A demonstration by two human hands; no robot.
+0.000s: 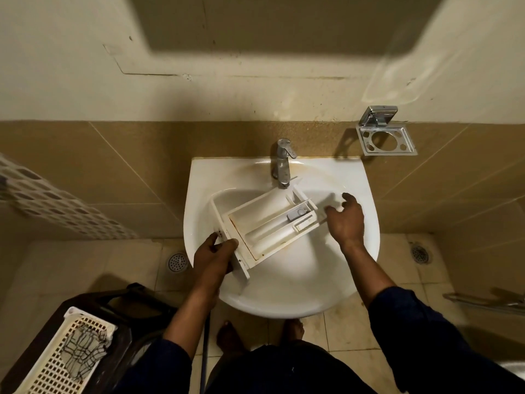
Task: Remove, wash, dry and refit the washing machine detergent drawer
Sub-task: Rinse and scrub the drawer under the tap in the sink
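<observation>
Detergent drawer (270, 226): removed, lying mid-frame in the sink (355, 177) beneath the tap (282, 163); my left hand (214, 255) grips its front panel; my right hand (346, 220) hovers, fingers relaxed, holding nothing; washing, drying, refitting outstanding.

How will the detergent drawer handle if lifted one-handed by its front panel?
Probably stiff: the detergent drawer is moulded white plastic and keeps its shape with the left hand gripping only its front end. Likely light for its size: thin walls, open compartments. Gripped at one end, the long body may tip towards the sink; smooth plastic could slip when wet.
</observation>
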